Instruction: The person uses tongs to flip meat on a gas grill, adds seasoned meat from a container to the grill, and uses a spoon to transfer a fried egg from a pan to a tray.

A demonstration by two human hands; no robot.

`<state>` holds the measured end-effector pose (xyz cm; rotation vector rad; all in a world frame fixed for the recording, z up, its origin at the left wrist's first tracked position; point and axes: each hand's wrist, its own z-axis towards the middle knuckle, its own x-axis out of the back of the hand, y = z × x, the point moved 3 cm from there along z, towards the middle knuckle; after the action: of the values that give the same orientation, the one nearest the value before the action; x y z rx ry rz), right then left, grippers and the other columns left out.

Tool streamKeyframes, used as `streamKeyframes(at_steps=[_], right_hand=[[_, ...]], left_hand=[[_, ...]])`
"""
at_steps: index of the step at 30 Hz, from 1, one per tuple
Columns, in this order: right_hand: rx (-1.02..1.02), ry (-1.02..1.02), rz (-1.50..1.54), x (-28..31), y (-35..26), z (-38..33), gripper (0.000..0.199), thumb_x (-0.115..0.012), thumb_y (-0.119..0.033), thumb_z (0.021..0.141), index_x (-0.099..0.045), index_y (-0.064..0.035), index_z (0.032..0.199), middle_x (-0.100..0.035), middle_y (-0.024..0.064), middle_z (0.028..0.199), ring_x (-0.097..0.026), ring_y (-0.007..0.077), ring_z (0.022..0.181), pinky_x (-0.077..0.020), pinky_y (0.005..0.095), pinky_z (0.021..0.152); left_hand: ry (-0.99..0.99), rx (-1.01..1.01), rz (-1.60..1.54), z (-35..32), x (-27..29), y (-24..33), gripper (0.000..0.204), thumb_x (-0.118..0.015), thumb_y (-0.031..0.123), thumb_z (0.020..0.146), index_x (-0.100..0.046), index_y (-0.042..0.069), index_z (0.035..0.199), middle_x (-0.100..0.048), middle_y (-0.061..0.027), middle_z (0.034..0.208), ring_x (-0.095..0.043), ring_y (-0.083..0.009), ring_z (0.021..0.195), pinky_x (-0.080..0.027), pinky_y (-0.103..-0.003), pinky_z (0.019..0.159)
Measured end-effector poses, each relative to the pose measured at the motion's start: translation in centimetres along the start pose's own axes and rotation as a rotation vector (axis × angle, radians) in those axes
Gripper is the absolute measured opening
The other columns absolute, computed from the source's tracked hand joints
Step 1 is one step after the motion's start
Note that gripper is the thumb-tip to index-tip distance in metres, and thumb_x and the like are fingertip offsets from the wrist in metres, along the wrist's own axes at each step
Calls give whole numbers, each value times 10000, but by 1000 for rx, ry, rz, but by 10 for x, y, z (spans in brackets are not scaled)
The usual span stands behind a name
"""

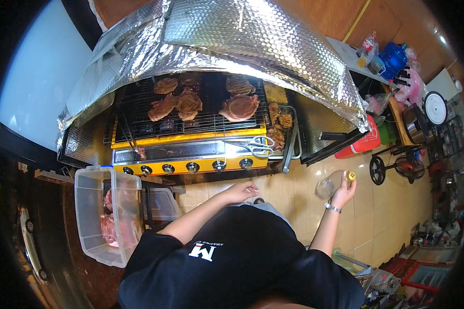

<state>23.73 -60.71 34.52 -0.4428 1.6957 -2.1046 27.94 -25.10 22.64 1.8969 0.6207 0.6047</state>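
My right hand [342,193] is closed round a clear bottle [325,189] with a yellow cap [351,176], held out to the right over the tiled floor. In front of my body my left hand [241,192] has its fingers loosely stretched, with nothing visible in them. Ahead stands a yellow gas grill [191,139]. Several pieces of meat lie on its wire rack [211,116], among them a paler chop [239,108] on the right. Scissors [258,146] rest on the grill's front edge. Metal tongs [292,141] lie by a tray of browned meat [280,118].
A foil-covered hood [232,38] arches over the grill. At the left, a clear plastic box [93,206] holds raw meat [111,229]. To the right stand a red container [360,140], a fan [407,167] and a side table with a blue water jug [393,57].
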Motion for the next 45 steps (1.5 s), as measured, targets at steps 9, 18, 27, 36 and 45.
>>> streamKeyframes(at_steps=[9,18,27,36,45], right_hand=[[-379,-747,40,-53,-73,-142,273,-677,1,774,-624,-13,1042,-624,85,1100,-560,157,1034,-419,302,917],[-54,-1000,60,-102,-122,-187,357,-701,-19,735,-608,-1,1079,-561,147,1221,-488,231,1183,-336,363,1028],[-35,-1008,-59,-116,-91,-202,449,-716,-76,767,-547,-2,1176,-570,90,1173,-512,167,1101,-375,318,970],[78,-972,-100,-112,-78,-192,580,-725,-143,773,-458,-4,1269,-522,104,1235,-495,190,1138,-372,330,982],[78,-956,-61,-114,-78,-188,404,-678,-124,812,-548,3,1172,-531,128,1225,-487,214,1154,-352,335,1000]], left_hand=[[123,-644,362,-34,5,75,864,-809,408,614,-404,72,1299,-511,-173,1213,-511,-329,1115,-428,-409,931],[384,-651,369,-60,46,86,943,-872,296,458,-420,88,1259,-529,-115,1230,-529,-316,1116,-425,-403,946],[298,-496,93,-72,23,54,880,-863,329,529,-412,64,1236,-561,-161,1146,-566,-295,1074,-452,-380,901],[416,-522,199,-66,33,76,846,-850,296,501,-427,79,1201,-567,-160,1102,-572,-337,1022,-460,-407,871],[327,-516,171,-54,21,70,862,-854,317,498,-423,62,1200,-562,-166,1097,-557,-342,1042,-448,-406,889]])
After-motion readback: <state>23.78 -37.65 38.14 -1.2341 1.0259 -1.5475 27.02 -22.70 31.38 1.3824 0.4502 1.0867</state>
